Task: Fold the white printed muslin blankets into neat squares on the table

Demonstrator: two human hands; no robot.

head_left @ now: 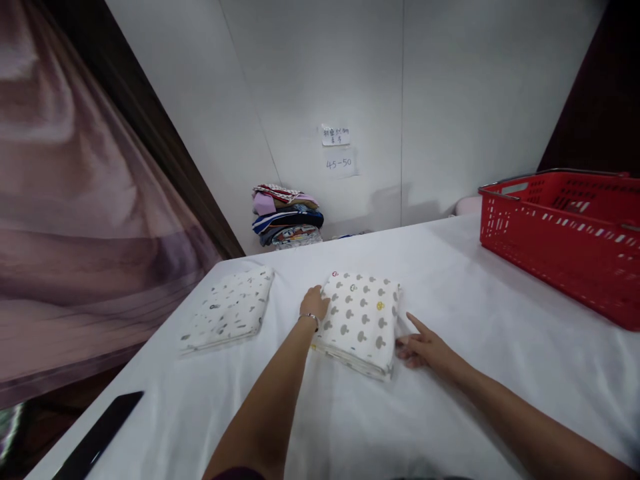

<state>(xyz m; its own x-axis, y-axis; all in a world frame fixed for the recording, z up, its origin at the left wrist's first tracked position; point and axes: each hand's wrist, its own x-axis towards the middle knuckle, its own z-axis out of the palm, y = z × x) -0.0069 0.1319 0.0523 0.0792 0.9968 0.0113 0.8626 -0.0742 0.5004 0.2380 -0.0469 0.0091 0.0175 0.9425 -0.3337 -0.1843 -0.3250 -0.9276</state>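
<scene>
A folded white cloth with grey mushroom prints [361,320] lies in the middle of the white table [470,293]. My left hand [314,304] rests against its left edge, fingers curled onto the fabric; a bracelet circles that wrist. My right hand [421,345] touches the cloth's right edge near the front corner, index finger stretched out, the other fingers bent. A second folded white cloth with small grey marks [230,308] lies to the left, apart from both hands.
A red plastic basket [560,233] stands at the table's right. A stack of folded coloured clothes [287,217] sits against the white wall at the back. A dark flat object [97,437] lies at the front left edge. A purple curtain [75,220] hangs left.
</scene>
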